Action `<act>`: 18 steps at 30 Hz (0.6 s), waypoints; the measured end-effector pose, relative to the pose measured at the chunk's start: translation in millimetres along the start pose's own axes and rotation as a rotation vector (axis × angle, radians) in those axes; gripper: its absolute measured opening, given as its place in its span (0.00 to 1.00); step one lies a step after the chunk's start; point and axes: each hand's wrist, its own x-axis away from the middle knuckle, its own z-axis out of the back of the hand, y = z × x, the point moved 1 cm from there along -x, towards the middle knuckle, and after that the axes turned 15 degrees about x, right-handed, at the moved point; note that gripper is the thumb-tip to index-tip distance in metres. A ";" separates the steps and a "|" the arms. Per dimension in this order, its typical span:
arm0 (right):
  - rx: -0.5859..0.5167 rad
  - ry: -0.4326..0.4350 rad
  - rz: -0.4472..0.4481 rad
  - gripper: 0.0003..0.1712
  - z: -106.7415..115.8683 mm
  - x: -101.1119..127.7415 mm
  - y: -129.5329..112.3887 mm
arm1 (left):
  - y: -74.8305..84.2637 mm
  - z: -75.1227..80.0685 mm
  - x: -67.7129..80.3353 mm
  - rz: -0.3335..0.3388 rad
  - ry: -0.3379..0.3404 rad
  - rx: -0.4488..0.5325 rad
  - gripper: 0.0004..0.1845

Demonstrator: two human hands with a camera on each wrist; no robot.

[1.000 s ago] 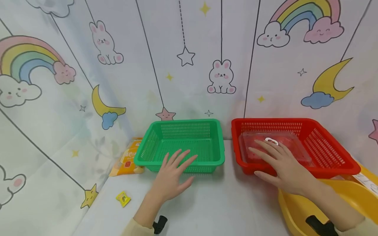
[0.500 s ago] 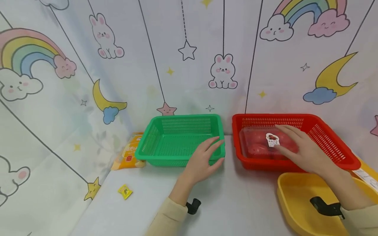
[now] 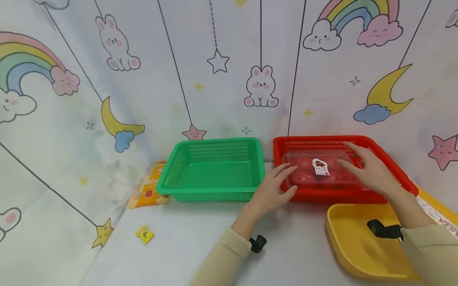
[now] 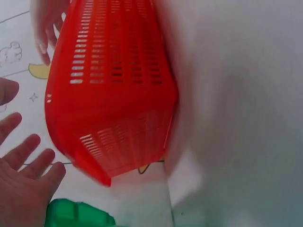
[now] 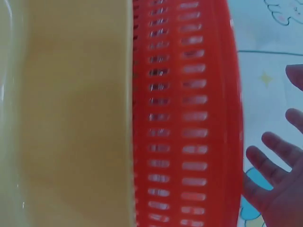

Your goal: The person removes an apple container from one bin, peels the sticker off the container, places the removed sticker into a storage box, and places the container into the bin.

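A clear plastic box of red fruit with a white label lies inside the red basket, towards its left side. My left hand is at the basket's left front corner, fingers spread and reaching towards the box's left end. At the box's right end hovers my right hand, its thumb and fingers apart above the basket. Neither hand grips anything. In the left wrist view the left hand's fingers stand beside the red basket's rim. The right wrist view shows the right hand's fingers past the rim.
A green basket stands left of the red one, with an orange snack bag beside it. A small yellow wrapped candy lies on the white table. The yellow tub sits in front of the red basket.
My left hand has moved right, from in front of the green basket to the red basket's left corner. The right hand has shifted off the fruit box towards its right end.
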 end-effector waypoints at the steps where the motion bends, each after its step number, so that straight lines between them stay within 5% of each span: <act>1: 0.002 -0.014 -0.007 0.48 -2.0 -2.2 2.8 | -1.1 -2.9 0.4 0.024 0.008 0.018 0.34; 10: 0.017 -0.146 -0.067 0.52 -13.9 -18.0 21.1 | -13.3 -25.3 0.9 0.227 0.197 0.199 0.36; 18: -0.012 -0.275 -0.153 0.58 -22.2 -20.4 34.7 | -32.2 -44.3 9.4 0.198 0.378 0.349 0.33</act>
